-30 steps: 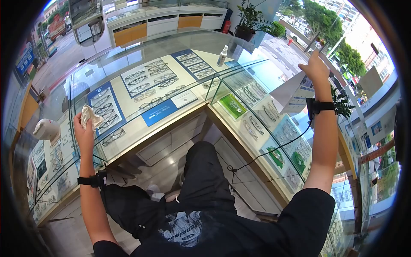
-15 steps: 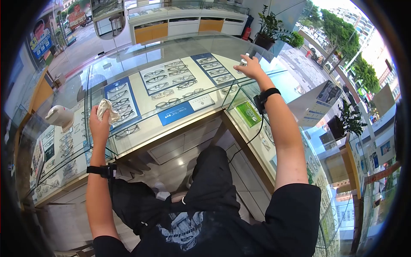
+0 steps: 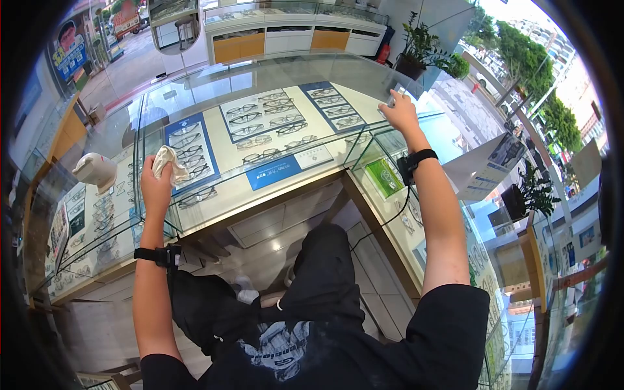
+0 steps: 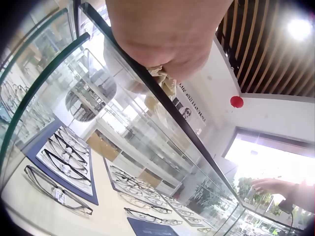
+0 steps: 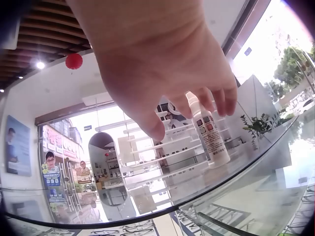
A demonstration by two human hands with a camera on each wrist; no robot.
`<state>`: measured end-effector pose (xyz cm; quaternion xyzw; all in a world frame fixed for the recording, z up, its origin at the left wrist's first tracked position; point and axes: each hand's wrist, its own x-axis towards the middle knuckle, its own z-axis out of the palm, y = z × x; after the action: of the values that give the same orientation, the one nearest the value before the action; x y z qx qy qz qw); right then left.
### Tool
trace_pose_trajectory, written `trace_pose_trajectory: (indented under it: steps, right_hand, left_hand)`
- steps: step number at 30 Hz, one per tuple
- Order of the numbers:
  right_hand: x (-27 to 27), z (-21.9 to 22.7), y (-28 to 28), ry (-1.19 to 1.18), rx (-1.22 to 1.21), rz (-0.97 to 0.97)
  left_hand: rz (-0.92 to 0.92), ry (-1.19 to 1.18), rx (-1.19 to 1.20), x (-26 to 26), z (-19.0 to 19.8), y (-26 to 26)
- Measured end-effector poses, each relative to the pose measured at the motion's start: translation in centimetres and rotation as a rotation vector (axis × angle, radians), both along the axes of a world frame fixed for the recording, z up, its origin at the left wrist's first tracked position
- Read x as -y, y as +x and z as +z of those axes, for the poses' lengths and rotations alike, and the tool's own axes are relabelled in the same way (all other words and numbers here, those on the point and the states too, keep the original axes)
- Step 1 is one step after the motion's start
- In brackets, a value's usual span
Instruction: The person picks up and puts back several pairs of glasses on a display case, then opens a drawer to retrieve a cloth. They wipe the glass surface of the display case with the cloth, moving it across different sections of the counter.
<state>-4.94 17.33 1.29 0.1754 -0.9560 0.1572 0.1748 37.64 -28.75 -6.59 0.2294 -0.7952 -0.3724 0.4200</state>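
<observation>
Item one: a slim white plastic spray bottle with a printed label, upright on the glass top of the desk, at its far right. We record its long axis as roughly vertical; the lean in the right wrist view we put down to the camera's angle. Its pale cap points up to the fingers and shows in the space between thumb and outer fingers, the labelled body below.

Item two: our right hand, the nearer of the pair, palm down above and on the near side of the bottle. Fingers open and lightly bent, thumb apart to the left; whether any fingertip touches the cap, we cannot tell.

Item three: our left hand, well apart from the bottle at the left of the desk, fingers pinching a crumpled cream cloth.

Item four: thin-rimmed eyeglasses in rows, under the glass, between our two hands, with a flat blue card on their near side.
</observation>
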Motion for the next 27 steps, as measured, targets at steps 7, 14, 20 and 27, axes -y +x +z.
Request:
trace_pose_trajectory:
  steps: [7,14,20,27]
  right_hand:
    - [-4.8,-1.0,3.4,0.011,-0.032,0.007]
    - [-5.9,-1.7,5.3,-0.005,0.004,0.053]
    - [-6.1,-1.4,5.5,0.003,0.028,0.043]
    - [-5.0,1.3,8.9,0.134,0.085,-0.179]
  left_hand:
    - [0.000,0.020,0.008,0.6,-0.6,0.3]
    - [-0.044,0.061,-0.032,0.6,-0.7,0.3]
    - [-0.067,0.073,-0.043,0.5,-0.7,0.3]
    - [-0.054,0.039,-0.021,0.3,-0.5,0.5]
